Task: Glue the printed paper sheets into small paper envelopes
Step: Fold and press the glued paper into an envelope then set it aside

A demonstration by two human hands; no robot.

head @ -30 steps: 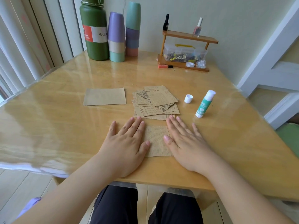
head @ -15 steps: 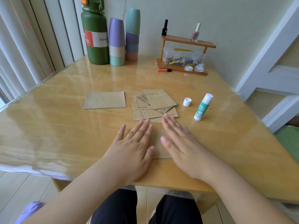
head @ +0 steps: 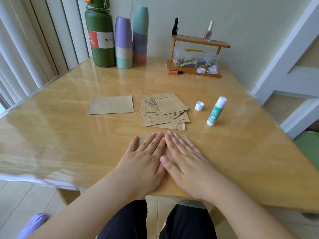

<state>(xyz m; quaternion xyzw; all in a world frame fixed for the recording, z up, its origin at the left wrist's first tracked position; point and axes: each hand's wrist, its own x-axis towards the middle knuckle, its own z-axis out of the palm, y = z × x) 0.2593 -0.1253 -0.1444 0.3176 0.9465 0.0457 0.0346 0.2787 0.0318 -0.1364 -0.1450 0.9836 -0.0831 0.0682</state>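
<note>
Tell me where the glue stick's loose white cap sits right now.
In the head view the white cap stands on the table, right of centre, between the pile of printed sheets and the uncapped glue stick, touching neither.

**Table Layout**

A loose pile of printed kraft paper sheets (head: 164, 109) lies mid-table. Left of it lies a plain brown paper envelope (head: 111, 105); right of it, a small white cap (head: 199, 106), then an uncapped green-and-white glue stick (head: 215, 112).

"Vacuum" on green flask (head: 101, 38), "Print" on sheet (head: 155, 120)
</note>
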